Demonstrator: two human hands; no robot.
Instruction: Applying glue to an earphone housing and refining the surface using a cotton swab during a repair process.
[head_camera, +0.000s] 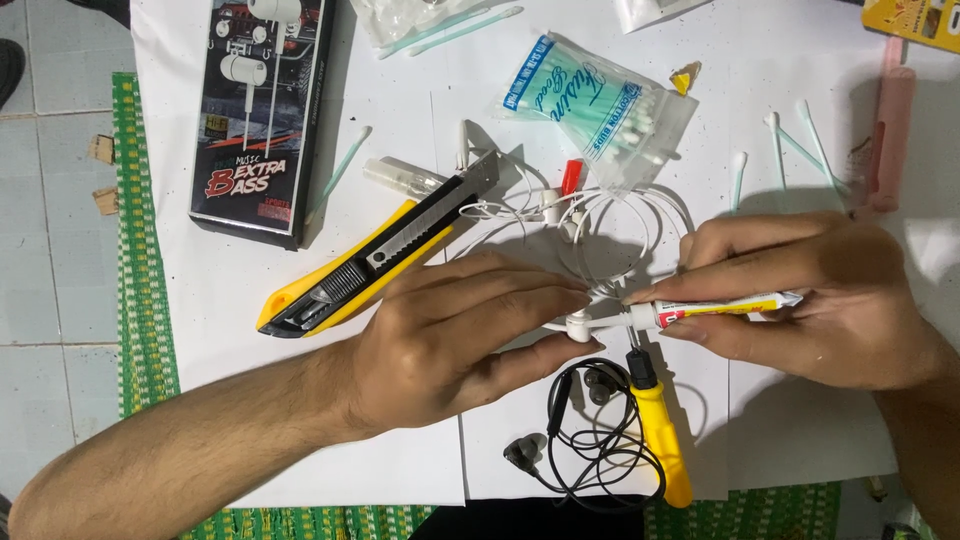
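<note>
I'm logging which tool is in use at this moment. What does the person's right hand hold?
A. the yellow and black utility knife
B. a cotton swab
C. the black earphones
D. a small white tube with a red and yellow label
D: the right hand grips the small white tube with a red and yellow label, nozzle pointed at the white earbud pinched in the left hand; the yellow and black utility knife lies untouched on the white paper.

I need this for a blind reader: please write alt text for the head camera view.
Over white paper, the left hand pinches a white earbud while the right hand presses a small glue tube against it. A yellow utility knife, black earphones and a cotton swab bag lie around.
</note>
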